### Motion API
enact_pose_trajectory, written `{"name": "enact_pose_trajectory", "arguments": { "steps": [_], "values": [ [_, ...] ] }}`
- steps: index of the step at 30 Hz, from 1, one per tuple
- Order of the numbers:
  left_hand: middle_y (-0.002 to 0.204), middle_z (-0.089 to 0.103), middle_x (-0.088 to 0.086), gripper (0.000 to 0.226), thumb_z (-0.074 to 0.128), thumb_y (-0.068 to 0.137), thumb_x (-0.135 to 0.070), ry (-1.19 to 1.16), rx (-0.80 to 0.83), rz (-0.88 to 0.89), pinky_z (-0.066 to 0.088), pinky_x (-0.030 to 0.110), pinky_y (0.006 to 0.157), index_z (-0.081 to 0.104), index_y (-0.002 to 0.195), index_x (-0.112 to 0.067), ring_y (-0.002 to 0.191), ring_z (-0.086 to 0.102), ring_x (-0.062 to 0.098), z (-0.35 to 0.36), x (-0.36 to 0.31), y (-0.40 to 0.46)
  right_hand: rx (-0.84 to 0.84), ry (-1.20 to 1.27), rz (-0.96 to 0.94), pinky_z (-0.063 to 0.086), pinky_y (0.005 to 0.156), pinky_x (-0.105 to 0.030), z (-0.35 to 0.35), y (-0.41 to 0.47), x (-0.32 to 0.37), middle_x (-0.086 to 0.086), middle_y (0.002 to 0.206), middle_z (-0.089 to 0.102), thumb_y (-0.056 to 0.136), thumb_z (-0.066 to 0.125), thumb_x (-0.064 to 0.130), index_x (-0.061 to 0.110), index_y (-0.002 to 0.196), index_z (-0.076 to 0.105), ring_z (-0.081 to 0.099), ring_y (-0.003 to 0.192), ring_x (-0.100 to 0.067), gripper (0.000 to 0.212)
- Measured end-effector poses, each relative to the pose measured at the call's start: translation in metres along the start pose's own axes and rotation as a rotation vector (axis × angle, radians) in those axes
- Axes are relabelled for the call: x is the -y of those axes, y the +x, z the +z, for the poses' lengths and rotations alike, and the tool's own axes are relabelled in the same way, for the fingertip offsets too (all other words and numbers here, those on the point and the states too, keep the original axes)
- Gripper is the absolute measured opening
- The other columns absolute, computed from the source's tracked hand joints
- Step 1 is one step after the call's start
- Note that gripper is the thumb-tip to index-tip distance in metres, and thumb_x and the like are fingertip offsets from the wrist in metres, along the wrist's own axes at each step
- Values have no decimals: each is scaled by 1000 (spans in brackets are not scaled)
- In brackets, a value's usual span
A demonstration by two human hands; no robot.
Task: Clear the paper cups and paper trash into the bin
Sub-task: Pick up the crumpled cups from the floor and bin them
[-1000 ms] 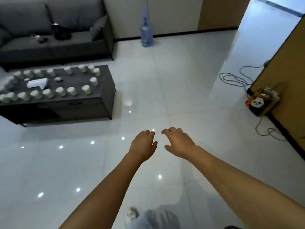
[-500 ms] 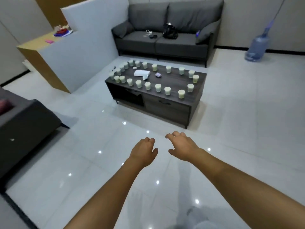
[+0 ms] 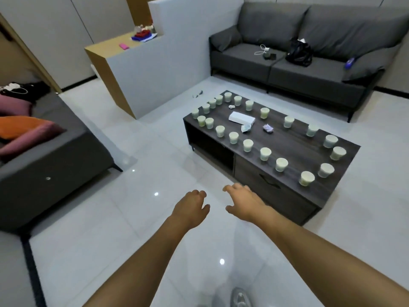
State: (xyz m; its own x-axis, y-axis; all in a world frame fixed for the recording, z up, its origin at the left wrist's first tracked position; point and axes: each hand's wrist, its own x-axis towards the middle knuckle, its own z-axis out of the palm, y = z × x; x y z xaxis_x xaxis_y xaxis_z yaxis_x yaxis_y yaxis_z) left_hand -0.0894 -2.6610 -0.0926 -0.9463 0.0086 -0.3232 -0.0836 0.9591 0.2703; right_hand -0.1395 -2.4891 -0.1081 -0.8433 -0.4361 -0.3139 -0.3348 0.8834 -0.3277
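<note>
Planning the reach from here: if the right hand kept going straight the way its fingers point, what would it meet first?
Probably the coffee table: the right hand points up and slightly left toward its near drawer front, well below the paper cups on top. Depth is unclear, so that is a guess.

floor (image 3: 115,218): glossy white tiles with ceiling-light glints | grey sofa (image 3: 309,54) at far wall | dark wooden desk (image 3: 294,140) mid-room | white partition (image 3: 168,63) beside tan counter (image 3: 104,49) | second dark couch (image 3: 44,165) left, possibly cushioned
</note>
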Motion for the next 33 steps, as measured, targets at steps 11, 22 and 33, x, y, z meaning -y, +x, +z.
{"name": "enact_pose_trajectory", "arguments": {
  "steps": [11, 22, 33],
  "values": [
    [134, 48, 4, 46, 43, 98, -35, -104, -50, -134, 44, 34, 94, 39, 138, -15, 122, 45, 21, -103, 161, 210, 75, -95, -143, 45, 95, -40, -52, 294, 81, -6, 137, 41, 90, 59, 30, 24, 141, 34, 42, 122, -28, 57],
    [132, 47, 5, 46, 42, 98, -36, -116, -57, -131, 44, 35, 93, 38, 139, -14, 120, 45, 22, -245, 317, 426, 79, -44, -111, 44, 98, -42, -133, 569, 174, -5, 137, 41, 89, 59, 31, 24, 142, 34, 42, 122, -29, 60],
    [134, 47, 4, 45, 42, 98, -35, -79, -66, -108, 43, 33, 93, 39, 138, -15, 123, 44, 21, -365, 421, 709, 50, 42, -52, 43, 95, -40, -218, 878, 182, -5, 139, 39, 90, 56, 27, 23, 143, 33, 39, 124, -28, 58]
  ]
}}
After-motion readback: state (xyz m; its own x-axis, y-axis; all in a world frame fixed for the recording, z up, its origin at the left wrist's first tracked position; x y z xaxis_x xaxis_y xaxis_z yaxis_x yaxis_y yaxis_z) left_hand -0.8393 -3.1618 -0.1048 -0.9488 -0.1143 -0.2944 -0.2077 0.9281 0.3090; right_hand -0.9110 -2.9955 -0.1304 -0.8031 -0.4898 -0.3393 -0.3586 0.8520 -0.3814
